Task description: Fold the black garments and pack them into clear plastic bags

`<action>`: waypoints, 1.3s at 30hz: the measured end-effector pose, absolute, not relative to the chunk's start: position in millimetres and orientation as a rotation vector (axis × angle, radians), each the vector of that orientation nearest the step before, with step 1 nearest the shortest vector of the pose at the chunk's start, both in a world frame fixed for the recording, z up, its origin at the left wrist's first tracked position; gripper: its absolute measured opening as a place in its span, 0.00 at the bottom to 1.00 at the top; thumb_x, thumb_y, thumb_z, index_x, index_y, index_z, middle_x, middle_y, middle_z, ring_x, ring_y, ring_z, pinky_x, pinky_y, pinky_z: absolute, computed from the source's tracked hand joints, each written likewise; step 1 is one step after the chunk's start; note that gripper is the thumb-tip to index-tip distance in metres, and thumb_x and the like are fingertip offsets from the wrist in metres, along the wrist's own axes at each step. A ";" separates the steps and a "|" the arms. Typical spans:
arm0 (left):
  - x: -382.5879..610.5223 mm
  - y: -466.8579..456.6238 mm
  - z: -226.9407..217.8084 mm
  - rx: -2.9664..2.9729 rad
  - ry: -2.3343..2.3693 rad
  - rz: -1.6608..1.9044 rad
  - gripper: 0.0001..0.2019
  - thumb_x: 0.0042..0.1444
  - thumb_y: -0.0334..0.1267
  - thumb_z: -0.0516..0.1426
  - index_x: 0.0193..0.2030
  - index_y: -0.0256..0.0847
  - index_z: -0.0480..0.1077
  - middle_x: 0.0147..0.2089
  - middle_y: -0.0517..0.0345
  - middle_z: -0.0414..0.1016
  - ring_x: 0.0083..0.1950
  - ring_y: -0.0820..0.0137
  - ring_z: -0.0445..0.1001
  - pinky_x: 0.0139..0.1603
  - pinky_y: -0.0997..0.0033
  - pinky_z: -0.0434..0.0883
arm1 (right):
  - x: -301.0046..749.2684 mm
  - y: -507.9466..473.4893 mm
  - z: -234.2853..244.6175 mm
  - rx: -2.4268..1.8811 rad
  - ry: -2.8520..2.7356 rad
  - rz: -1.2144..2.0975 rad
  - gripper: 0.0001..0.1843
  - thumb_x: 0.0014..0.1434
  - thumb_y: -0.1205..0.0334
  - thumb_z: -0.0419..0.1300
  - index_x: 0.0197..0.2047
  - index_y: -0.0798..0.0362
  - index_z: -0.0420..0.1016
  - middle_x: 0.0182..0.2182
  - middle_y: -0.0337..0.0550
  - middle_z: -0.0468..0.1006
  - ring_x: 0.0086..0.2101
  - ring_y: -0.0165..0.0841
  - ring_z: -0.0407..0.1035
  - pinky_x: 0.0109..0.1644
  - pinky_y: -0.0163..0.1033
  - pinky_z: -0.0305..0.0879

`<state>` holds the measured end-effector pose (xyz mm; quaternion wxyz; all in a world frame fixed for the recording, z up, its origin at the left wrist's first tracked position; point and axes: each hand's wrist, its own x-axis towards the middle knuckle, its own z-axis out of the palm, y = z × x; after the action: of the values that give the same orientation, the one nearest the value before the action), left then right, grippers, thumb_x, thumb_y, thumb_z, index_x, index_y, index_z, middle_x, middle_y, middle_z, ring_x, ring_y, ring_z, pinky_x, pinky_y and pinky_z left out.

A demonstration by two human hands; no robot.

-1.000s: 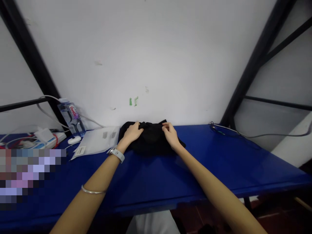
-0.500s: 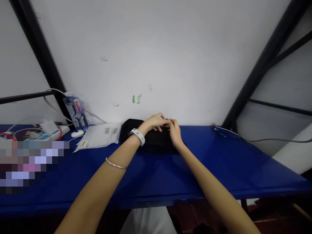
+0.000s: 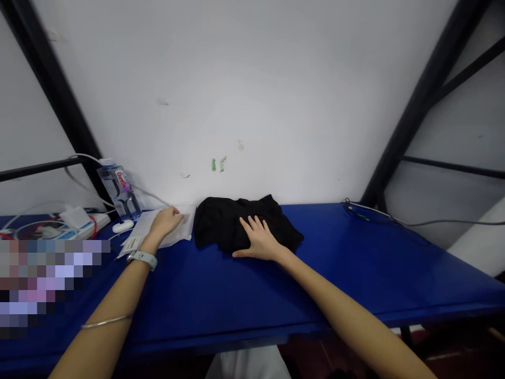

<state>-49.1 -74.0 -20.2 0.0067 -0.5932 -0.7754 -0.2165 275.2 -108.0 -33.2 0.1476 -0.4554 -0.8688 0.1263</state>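
Around the right hand, the blue surface leaves passage at 3 and 6 o'clock. The black cloth and white wall behind it block 12 o'clock; the water bottle stands at 10 o'clock, the power strip at 9 o'clock.

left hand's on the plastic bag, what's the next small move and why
Probably slide the clear plastic bag slightly toward the crumpled black cloth with the left hand. It already rests on the bag, and the bag's edge lies right beside the cloth. The right hand, with its fingers on the cloth, can steady it on the blue table.
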 end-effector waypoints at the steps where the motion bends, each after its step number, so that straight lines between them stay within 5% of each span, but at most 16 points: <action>1: -56.1 -72.4 -28.2 -1.817 -2.426 -0.644 0.17 0.54 0.44 0.51 0.43 0.35 0.72 0.48 0.41 0.76 0.51 0.54 0.73 0.46 0.64 0.68 | 274.4 -107.5 -35.7 -1.316 -2.497 0.338 0.66 0.42 0.25 0.58 0.71 0.57 0.40 0.69 0.61 0.41 0.67 0.56 0.30 0.66 0.62 0.30; 6: -65.5 -68.7 -49.2 -1.839 -2.452 -0.589 0.21 0.55 0.46 0.50 0.47 0.33 0.71 0.50 0.39 0.76 0.53 0.54 0.72 0.49 0.65 0.66 | 274.2 -102.2 -39.0 -1.339 -2.460 0.352 0.60 0.48 0.27 0.55 0.71 0.58 0.42 0.68 0.61 0.45 0.67 0.52 0.33 0.67 0.58 0.33; 12: -59.0 -74.4 -51.1 -1.856 -2.420 -0.624 0.19 0.55 0.51 0.50 0.41 0.37 0.71 0.45 0.43 0.77 0.49 0.55 0.72 0.44 0.66 0.65 | 274.2 -93.6 -40.8 -1.359 -2.281 0.544 0.31 0.67 0.43 0.36 0.67 0.44 0.57 0.67 0.46 0.54 0.68 0.44 0.38 0.67 0.60 0.33; 17: -50.9 -80.1 -49.4 -1.837 -2.424 -0.625 0.19 0.52 0.54 0.53 0.36 0.38 0.68 0.38 0.45 0.76 0.43 0.56 0.73 0.40 0.66 0.65 | 272.7 -97.9 -39.7 -1.336 -2.301 0.472 0.32 0.66 0.40 0.35 0.66 0.44 0.59 0.67 0.47 0.54 0.67 0.45 0.38 0.67 0.61 0.33; 23: -44.3 -84.5 -46.2 -1.849 -2.436 -0.674 0.22 0.50 0.59 0.53 0.33 0.39 0.68 0.39 0.44 0.75 0.43 0.55 0.73 0.38 0.66 0.64 | 266.2 -111.6 -42.9 -1.260 -2.414 0.094 0.53 0.52 0.28 0.51 0.70 0.55 0.50 0.69 0.57 0.44 0.67 0.54 0.30 0.67 0.62 0.29; 32: -41.7 -88.4 -39.2 -1.871 -2.397 -0.629 0.14 0.51 0.50 0.56 0.31 0.40 0.69 0.38 0.47 0.75 0.44 0.57 0.73 0.43 0.66 0.66 | 267.9 -106.2 -47.3 -1.287 -2.354 0.181 0.29 0.67 0.50 0.42 0.67 0.50 0.58 0.67 0.51 0.54 0.67 0.48 0.40 0.66 0.62 0.38; 39: -42.9 -92.0 -36.6 -1.730 -2.367 -0.649 0.13 0.54 0.45 0.54 0.41 0.39 0.70 0.47 0.44 0.74 0.50 0.54 0.71 0.43 0.65 0.67 | 272.4 -102.0 -36.6 -1.062 -1.924 0.625 0.26 0.67 0.49 0.41 0.59 0.48 0.69 0.59 0.43 0.69 0.62 0.40 0.56 0.67 0.53 0.46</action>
<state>-42.9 -92.0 -36.6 0.0691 -0.5748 -0.7864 -0.2155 272.4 -102.0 -36.6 0.4157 -0.4227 -0.7659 0.2487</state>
